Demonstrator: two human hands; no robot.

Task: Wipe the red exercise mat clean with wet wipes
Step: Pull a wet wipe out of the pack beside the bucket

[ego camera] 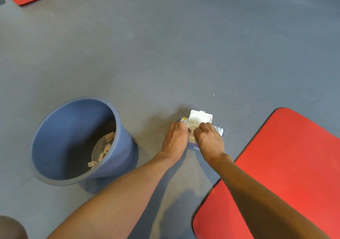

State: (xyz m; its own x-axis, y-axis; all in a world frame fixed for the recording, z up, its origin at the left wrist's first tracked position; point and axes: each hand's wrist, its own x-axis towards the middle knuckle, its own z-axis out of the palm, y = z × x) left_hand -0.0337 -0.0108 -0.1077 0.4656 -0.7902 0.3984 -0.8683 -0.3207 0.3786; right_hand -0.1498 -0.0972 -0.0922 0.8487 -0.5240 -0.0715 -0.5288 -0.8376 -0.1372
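Head view: both hands sit on the wipes pack (219,129) on the grey floor (165,45), left hand (174,139) holding it down, right hand (208,138) pinching at its opening under the raised lid (201,117). Just right of them lies the red exercise mat (287,165).

No readable text anywhere

The wet wipes pack (219,129) is showing some blue printing on its wrapper, at the right end beside the open white lid (201,117) and along the near edge, but the marks are appearing too small and blurred to make out as letters or a brand; a yellow patch at the pack's left end is likewise carrying nothing legible, and the blue bucket (73,128) and the red mat (294,165) are showing no lettering
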